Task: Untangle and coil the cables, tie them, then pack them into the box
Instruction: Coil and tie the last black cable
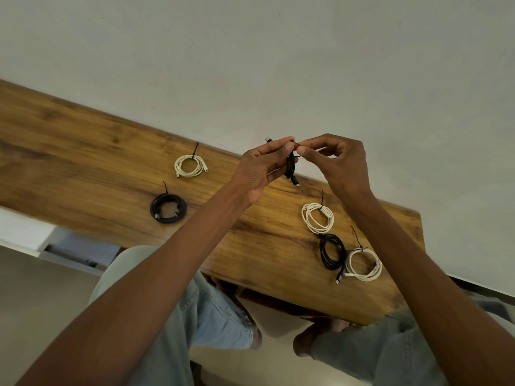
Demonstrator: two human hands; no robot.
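Black coil [291, 165] held above the table [83, 151] at 12 o'clock, left hand [259, 171] clamping the bundle, right hand [334, 160] pinching the tie [297, 144]; light, floppy, springy, so grip across all loops.

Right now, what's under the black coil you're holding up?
Bare wooden table near its far edge lies under the black coil pinched by the left hand and right hand. The left hand's fingers hide part of the coil.

The fingers [288, 147] hide most of the black cable [291, 169], perhaps coiled.
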